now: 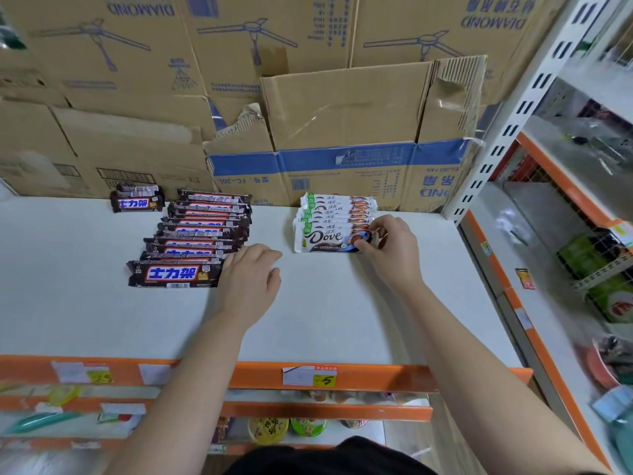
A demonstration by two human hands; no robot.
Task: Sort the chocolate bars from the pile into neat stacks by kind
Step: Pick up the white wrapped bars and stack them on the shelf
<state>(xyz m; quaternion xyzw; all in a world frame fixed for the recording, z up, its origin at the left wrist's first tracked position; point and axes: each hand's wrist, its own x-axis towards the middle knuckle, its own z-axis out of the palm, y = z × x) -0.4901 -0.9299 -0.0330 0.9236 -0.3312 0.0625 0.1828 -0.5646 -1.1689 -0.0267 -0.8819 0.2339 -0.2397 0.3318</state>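
On the white shelf top (102, 320) lies a row of several dark brown Snickers bars (202, 234), overlapping from back to front. The nearest Snickers bar (173, 274) is touched at its right end by my left hand (251, 279), fingers loosely bent. A small stack of shorter Snickers bars (137, 199) sits at the back left. To the right lies a row of several white Dove bars (334, 217). My right hand (390, 248) pinches the right end of the front Dove bar (325, 238).
Cardboard boxes (342, 132) stand along the back of the shelf top. A white slotted upright (507, 108) and side shelves with goods are on the right. The orange front edge (308, 375) carries price tags, with goods on lower shelves beneath.
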